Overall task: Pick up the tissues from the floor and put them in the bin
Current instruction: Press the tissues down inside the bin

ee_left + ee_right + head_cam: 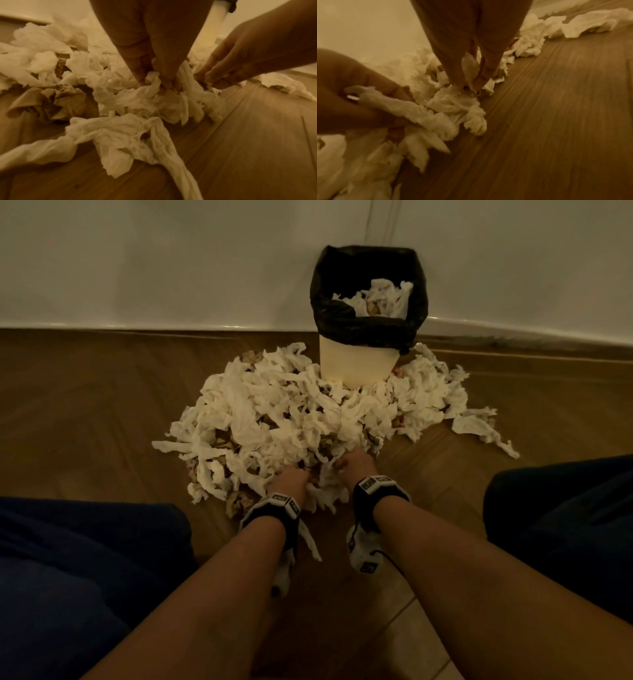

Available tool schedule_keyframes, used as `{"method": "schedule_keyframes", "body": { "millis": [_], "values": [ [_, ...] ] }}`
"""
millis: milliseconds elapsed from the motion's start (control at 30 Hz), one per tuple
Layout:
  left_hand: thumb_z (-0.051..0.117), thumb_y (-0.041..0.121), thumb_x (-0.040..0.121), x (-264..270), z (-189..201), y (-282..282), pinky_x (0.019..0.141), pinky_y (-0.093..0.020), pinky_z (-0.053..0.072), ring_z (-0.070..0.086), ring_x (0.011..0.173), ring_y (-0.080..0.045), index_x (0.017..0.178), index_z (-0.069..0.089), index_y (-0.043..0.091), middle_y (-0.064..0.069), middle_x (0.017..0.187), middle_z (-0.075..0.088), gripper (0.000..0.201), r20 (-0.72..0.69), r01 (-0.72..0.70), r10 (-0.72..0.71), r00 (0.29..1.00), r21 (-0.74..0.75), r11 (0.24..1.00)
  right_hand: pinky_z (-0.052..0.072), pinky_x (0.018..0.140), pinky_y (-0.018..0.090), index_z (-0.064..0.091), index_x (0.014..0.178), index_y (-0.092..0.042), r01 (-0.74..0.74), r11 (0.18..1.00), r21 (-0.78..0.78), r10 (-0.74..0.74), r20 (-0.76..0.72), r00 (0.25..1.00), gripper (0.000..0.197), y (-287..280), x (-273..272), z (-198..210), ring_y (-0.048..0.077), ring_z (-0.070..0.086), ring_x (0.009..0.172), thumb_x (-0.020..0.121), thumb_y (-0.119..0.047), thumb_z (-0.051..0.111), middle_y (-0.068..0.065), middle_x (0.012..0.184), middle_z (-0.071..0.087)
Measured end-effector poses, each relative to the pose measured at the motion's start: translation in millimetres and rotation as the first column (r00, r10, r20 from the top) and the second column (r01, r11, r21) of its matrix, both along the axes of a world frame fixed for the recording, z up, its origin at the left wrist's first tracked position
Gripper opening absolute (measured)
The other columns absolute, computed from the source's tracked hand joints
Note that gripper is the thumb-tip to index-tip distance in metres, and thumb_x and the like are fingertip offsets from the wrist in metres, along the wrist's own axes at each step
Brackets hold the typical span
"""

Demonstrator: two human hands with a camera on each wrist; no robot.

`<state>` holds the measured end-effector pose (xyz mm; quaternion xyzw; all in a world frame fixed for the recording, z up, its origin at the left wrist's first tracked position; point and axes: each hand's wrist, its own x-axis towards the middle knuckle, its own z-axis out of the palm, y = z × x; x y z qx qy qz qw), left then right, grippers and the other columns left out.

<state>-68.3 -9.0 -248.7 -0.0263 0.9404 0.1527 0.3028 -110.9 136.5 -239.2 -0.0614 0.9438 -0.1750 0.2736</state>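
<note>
A big heap of crumpled white tissues (274,412) covers the wooden floor in front of and around a cream bin (359,361) with a black liner (342,320); some tissues lie inside it. At the heap's near edge my left hand (294,477) grips a wad of tissues (154,100), fingers curled into it. Just beside it, my right hand (352,462) pinches more tissues (457,100) between thumb and fingers. In the left wrist view the left hand (159,75) and right hand (240,63) both dig into the pile. In the right wrist view the left hand (359,97) holds a twisted strip.
A white wall with a skirting board (137,321) runs behind the bin. My knees in dark trousers (68,559) flank the arms on both sides. Brown crumpled paper (51,102) lies among the tissues. Loose tissues (479,429) trail off to the right on bare floor.
</note>
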Motion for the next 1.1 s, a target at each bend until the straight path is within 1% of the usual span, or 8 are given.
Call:
{"method": "schedule_keyframes", "body": {
  "millis": [200,300,400,567,767,900,1000,1100],
  "values": [
    [0.045,0.014,0.095,-4,1,-3,0.094,-0.042,0.044,0.048,0.114,-0.036,0.122,0.046,0.004,-0.019,0.128,0.047,0.029,0.006,-0.296,0.3,0.954,0.179,0.938,0.045,0.072,0.03,0.062,0.089,-0.013,0.443,0.862,-0.246,-0.436,0.086,0.896,0.017,11,-2,-1,0.027,0.058,0.1,0.092,-0.006,0.047,0.012,0.11,0.062],
    [0.044,0.01,0.092,-3,2,-6,0.087,-0.044,0.046,0.051,0.106,-0.036,0.125,0.04,0.009,-0.018,0.127,0.045,0.034,0.016,-0.422,0.436,0.9,0.281,0.862,0.04,0.066,0.03,0.055,0.101,-0.013,0.511,0.808,-0.294,-0.476,0.188,0.859,0.02,14,-1,-3,0.03,0.055,0.092,0.097,-0.007,0.037,0.013,0.107,0.056],
    [0.035,-0.002,0.086,-3,7,-8,0.077,-0.04,0.049,0.055,0.091,-0.033,0.109,0.05,0.011,-0.019,0.113,0.055,0.03,-0.055,-0.425,0.49,0.87,0.42,0.802,0.034,0.051,0.025,0.052,0.11,-0.014,0.477,0.837,-0.267,-0.422,0.24,0.874,0.026,16,1,-1,0.023,0.047,0.068,0.099,-0.012,0.028,0.009,0.09,0.052],
    [0.041,0.006,0.093,-8,16,-11,0.087,-0.031,0.042,0.05,0.115,-0.032,0.125,0.053,0.006,-0.016,0.13,0.051,0.034,0.065,-0.515,0.545,0.836,0.434,0.739,0.044,0.072,0.03,0.06,0.104,-0.013,0.366,0.915,-0.171,-0.307,0.295,0.905,0.025,19,4,-8,0.026,0.053,0.095,0.093,-0.01,0.038,0.006,0.119,0.051],
    [0.055,0.035,0.089,-11,19,-16,0.091,-0.038,0.044,0.052,0.106,-0.029,0.116,0.054,0.009,-0.008,0.11,0.054,0.037,0.222,-0.659,0.654,0.723,0.504,0.558,0.038,0.061,0.028,0.054,0.119,-0.012,0.188,0.981,-0.044,-0.166,0.304,0.938,0.028,18,9,-14,0.017,0.047,0.064,0.093,-0.023,0.051,0.008,0.083,0.056],
    [0.039,0.051,0.094,-12,18,-22,0.063,-0.026,0.034,0.044,0.06,-0.014,0.063,0.047,0.023,-0.001,0.066,0.046,0.042,0.135,-0.69,0.738,0.661,0.495,0.528,0.043,0.068,0.031,0.054,0.121,-0.007,0.037,0.997,0.07,-0.057,0.309,0.949,0.044,13,16,-18,0.028,0.06,0.094,0.088,-0.036,0.061,0.013,0.109,0.062],
    [0.038,0.029,0.099,-13,14,-23,0.052,-0.023,0.04,0.043,0.057,-0.013,0.093,0.057,0.013,-0.005,0.069,0.048,0.026,0.176,-0.72,0.779,0.602,0.539,0.436,0.04,0.067,0.03,0.054,0.118,-0.01,0.018,0.995,0.094,-0.048,0.331,0.942,0.046,10,21,-25,0.03,0.059,0.099,0.087,-0.043,0.061,0.014,0.114,0.059],
    [0.041,0.018,0.099,-11,16,-23,0.064,-0.017,0.05,0.057,0.083,-0.018,0.136,0.045,0.008,-0.011,0.115,0.059,0.038,0.291,-0.742,0.768,0.571,0.584,0.331,0.038,0.052,0.026,0.044,0.072,-0.019,0.026,0.991,0.13,-0.073,0.37,0.926,0.033,6,25,-29,0.021,0.05,0.065,0.089,-0.045,0.057,0.007,0.075,0.047]
  ]
}}
